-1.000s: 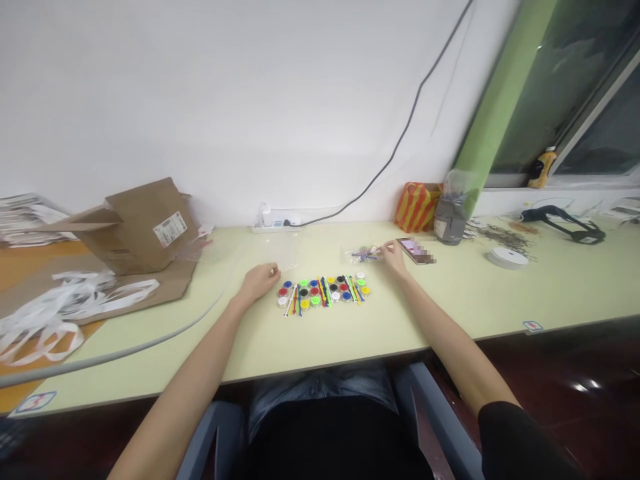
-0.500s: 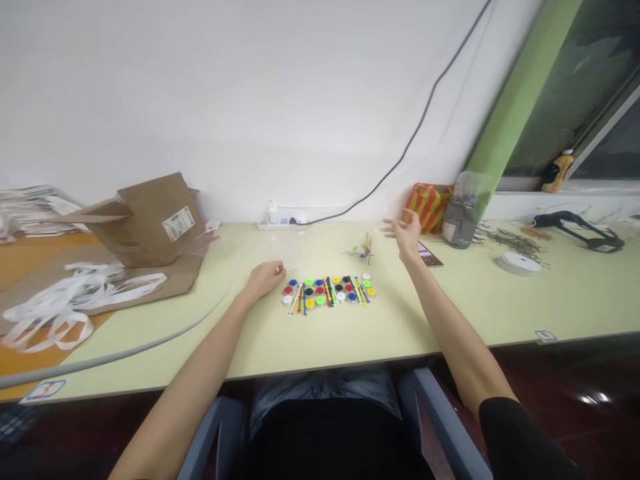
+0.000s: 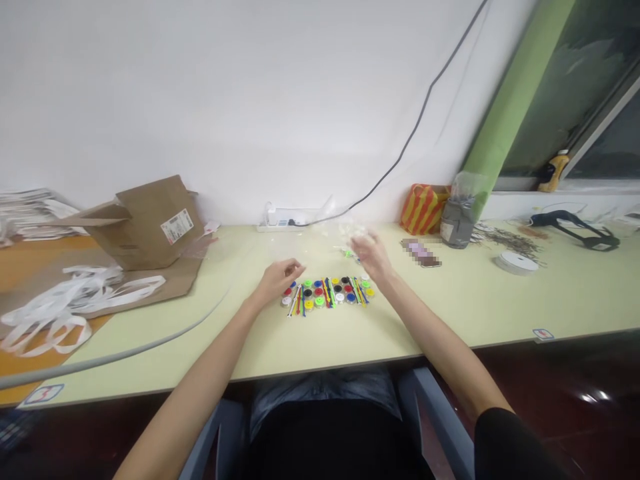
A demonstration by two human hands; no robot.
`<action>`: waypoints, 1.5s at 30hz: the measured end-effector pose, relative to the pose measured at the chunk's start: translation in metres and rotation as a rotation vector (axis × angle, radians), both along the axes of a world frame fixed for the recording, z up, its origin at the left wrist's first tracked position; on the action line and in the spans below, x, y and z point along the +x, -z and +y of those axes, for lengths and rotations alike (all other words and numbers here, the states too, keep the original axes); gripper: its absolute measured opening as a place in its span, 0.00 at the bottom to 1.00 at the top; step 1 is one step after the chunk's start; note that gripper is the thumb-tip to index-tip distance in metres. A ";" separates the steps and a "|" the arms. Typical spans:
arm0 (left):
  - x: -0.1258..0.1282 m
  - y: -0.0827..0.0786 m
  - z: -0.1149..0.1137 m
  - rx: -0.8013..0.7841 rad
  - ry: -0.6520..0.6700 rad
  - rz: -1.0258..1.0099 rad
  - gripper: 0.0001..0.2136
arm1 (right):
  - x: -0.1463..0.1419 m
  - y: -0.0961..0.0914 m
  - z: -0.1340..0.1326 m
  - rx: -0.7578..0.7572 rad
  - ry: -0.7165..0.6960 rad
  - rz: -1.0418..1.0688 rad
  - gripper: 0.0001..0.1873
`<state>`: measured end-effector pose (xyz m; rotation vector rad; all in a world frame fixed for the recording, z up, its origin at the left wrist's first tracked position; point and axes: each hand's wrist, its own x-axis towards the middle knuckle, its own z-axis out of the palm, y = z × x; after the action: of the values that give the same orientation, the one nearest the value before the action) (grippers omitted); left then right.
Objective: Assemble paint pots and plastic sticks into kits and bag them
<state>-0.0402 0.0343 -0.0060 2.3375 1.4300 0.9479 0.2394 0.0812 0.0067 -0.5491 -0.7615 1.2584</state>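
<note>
Rows of small round discs with coloured caps point(image 3: 319, 302) and slim coloured arrow-shaped pieces point(image 3: 329, 293) lie on the pale table. My left hand point(image 3: 277, 279) hovers at the left end of the rows, its fingers curled together; whatever may be in them is hidden. Motion smears my right hand point(image 3: 373, 255), which is above the far right end of the rows. At its fingertips is a thin clear plastic bag point(image 3: 327, 208), faint and blurred against the wall. Behind that hand, small coloured pieces point(image 3: 347, 253) are partly covered.
A cardboard box point(image 3: 145, 227) and white ribbon point(image 3: 85, 300) occupy the left side. At the back are a power strip point(image 3: 280, 223) and black cable point(image 3: 400, 157). To the right stand a striped bag point(image 3: 423, 210), a grey container point(image 3: 457, 223), a phone point(image 3: 421, 253) and a white roll point(image 3: 517, 262).
My right hand has swung left and slightly down, from beside the striped bag to over the rows, with the clear film. My left hand has moved slightly right, closer to the discs.
</note>
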 end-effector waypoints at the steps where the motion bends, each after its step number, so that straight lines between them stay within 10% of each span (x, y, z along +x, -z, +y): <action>1: 0.006 -0.001 -0.002 -0.029 0.066 -0.064 0.20 | -0.010 0.006 -0.005 -0.007 -0.083 0.003 0.31; 7: 0.029 0.003 -0.005 -0.145 0.182 -0.319 0.26 | -0.039 0.014 -0.040 0.122 -0.441 -0.274 0.34; 19: 0.012 -0.004 0.002 -0.209 0.183 -0.689 0.17 | -0.027 0.029 -0.025 0.209 -0.058 -0.633 0.18; 45: 0.023 -0.003 -0.010 -0.443 0.296 -0.523 0.24 | -0.031 0.031 -0.032 0.273 -0.120 -0.872 0.17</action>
<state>-0.0174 0.0239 -0.0033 1.7416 0.9352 0.9445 0.2087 0.0489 -0.0248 -0.8429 -1.6857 0.9702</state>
